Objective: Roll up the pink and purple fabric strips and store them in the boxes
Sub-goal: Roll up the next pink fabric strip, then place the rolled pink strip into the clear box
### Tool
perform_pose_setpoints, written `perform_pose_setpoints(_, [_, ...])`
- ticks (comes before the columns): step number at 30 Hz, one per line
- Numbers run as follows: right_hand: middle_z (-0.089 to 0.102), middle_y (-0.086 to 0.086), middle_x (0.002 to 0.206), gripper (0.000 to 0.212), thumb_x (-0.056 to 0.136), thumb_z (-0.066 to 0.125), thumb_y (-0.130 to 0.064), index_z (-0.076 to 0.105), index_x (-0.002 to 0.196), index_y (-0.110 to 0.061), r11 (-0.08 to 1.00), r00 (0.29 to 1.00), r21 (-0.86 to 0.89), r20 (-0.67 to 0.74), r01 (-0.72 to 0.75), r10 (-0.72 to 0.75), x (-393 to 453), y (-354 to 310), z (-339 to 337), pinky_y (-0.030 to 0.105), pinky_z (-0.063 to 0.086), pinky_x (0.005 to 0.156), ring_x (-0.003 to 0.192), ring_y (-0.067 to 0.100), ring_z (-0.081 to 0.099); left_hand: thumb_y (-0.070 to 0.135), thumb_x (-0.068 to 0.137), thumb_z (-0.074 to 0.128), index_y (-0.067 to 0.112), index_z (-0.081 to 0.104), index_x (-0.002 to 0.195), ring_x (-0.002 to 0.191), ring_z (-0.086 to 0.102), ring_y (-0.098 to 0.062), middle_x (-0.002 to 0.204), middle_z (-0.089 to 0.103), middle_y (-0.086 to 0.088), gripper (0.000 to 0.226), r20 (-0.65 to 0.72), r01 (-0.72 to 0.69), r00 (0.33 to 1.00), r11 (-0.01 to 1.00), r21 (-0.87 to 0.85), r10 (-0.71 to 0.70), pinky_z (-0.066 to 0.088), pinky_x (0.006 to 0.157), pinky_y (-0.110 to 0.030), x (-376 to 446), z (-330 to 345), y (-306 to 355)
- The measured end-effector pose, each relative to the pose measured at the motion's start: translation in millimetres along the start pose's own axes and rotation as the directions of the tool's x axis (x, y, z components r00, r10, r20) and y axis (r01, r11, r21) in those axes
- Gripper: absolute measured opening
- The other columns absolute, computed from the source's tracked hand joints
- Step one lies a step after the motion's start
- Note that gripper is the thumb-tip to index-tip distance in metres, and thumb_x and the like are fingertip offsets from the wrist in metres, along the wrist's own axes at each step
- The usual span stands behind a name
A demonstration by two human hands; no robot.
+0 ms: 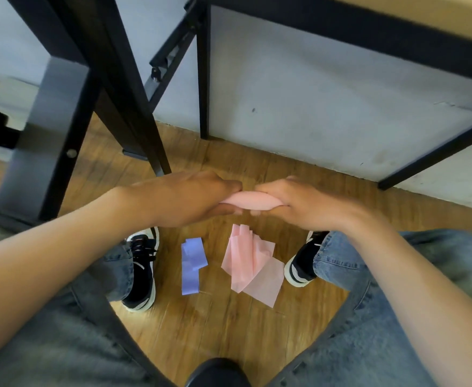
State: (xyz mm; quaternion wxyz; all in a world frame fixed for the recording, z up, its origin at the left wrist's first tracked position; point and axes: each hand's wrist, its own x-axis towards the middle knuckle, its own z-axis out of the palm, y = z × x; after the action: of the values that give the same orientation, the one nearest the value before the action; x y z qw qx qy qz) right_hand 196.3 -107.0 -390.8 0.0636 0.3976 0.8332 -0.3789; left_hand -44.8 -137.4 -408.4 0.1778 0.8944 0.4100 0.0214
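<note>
Blue jeans (369,344), black-and-white sneakers (141,272)

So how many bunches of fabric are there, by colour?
Pink: 2, a roll gripped by the left hand and right hand, and a pile on the floor.
Purple: 1, a pile on the floor.
Total: 3.

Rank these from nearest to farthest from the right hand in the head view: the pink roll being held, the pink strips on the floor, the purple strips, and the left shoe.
1. Pink roll: gripped by the right hand itself, shared with the left hand.
2. Pink strips: on the floor just below that hand.
3. Purple strips: on the floor, farther toward the person's left.
4. Left shoe: beyond the purple strips, farthest left.
</note>
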Motion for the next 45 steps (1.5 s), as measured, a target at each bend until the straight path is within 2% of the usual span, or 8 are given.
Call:
perform_pose_setpoints(3, [0.065,-0.012,0.086,0.013,0.100,0.063,-0.027,0.062,0.094,-0.038,1.000,1.000,-0.013,-0.024,0.019,-0.019,-1,-8,2,0.029,0.044,0.066,0.082,0.005,0.061,0.053,0.101,0.045,0.029,0.054,0.118,0.074,0.051,-0.005,0.086,0.051,0.015,0.031,0.010,0.010,1.000,1.000,0.014,-0.010,0.034,0.059,-0.018,-2,-1,2])
perform_pose_setpoints(9, [0.066,-0.002,0.100,0.015,0.100,0.060,-0.024,0.054,0.101,-0.037,0.983,0.995,-0.182,-0.096,0.001,-0.018,-16,-26,5,0.046,0.055,0.076,0.091,0.019,0.064,0.053,0.102,0.045,0.030,0.049,0.131,0.087,0.050,-0.003,0.103,0.057,0.011,0.038,0.077,0.076,0.994,0.997,0.031,-0.078,0.041,0.073,-0.022,-14,-19,20])
perform_pose_setpoints(17, [0.053,-0.018,0.091,0.048,0.083,0.060,-0.074,0.044,0.107,-0.035,0.967,0.938,-0.250,-0.324,0.041,-0.124,-80,-79,-21,0.020,0.042,0.064,0.077,0.004,0.056,0.068,0.098,0.034,0.031,0.046,0.116,0.081,0.061,-0.010,0.095,0.062,0.008,0.043,-0.060,0.027,0.998,0.998,0.064,-0.023,0.048,0.074,-0.023,-43,-97,81])
perform_pose_setpoints(25, [0.050,-0.004,0.069,0.039,0.104,0.032,-0.058,0.042,0.084,-0.025,0.908,0.823,-0.418,-0.515,0.003,-0.240,-146,-120,-59,0.039,0.029,0.060,0.066,0.011,0.048,0.061,0.100,0.041,0.031,0.047,0.110,0.072,0.060,-0.010,0.083,0.062,0.007,0.032,-0.193,0.006,0.980,0.954,0.301,0.054,0.054,0.073,-0.037,-63,-163,138])
perform_pose_setpoints(29, [0.058,-0.009,0.073,0.037,0.100,0.047,-0.060,0.052,0.087,-0.025,0.877,0.691,-0.481,-0.624,0.029,-0.365,-169,-135,-87,0.037,0.035,0.058,0.067,0.020,0.054,0.053,0.106,0.032,0.027,0.050,0.108,0.069,0.054,-0.006,0.078,0.051,0.014,0.031,-0.334,-0.041,0.905,0.837,0.546,0.262,0.043,0.064,-0.021,-57,-206,164])
perform_pose_setpoints(33, [0.062,-0.007,0.091,0.040,0.100,0.055,-0.050,0.061,0.123,-0.018,0.821,0.631,-0.570,-0.653,-0.043,-0.420,-187,-144,-127,0.023,0.031,0.057,0.080,0.027,0.058,0.050,0.108,0.030,0.022,0.049,0.106,0.066,0.052,-0.021,0.088,0.055,0.001,0.034,-0.392,0.090,0.898,0.788,0.609,0.201,0.048,0.063,-0.035,-29,-240,164])
perform_pose_setpoints(39, [0.064,0.000,0.079,0.051,0.098,0.021,-0.066,0.057,0.108,-0.033,0.687,0.526,-0.673,-0.703,-0.274,-0.479,-185,-126,-195,0.038,0.043,0.057,0.068,0.028,0.056,0.020,0.104,0.044,0.020,0.045,0.107,0.068,0.049,-0.027,0.076,0.051,-0.001,0.003,-0.403,0.171,0.904,0.745,0.645,0.142,0.031,0.060,-0.034,12,-291,185])
perform_pose_setpoints(45, [0.052,0.005,0.086,0.053,0.101,0.033,-0.051,0.068,0.095,-0.011,0.526,0.442,-0.763,-0.646,-0.376,-0.622,-195,-109,-279,0.033,0.031,0.059,0.078,0.024,0.047,0.060,0.103,0.036,0.021,0.041,0.098,0.065,0.051,-0.027,0.067,0.042,0.006,0.040,-0.452,0.127,0.859,0.756,0.642,0.240,0.032,0.058,-0.035,84,-344,182])
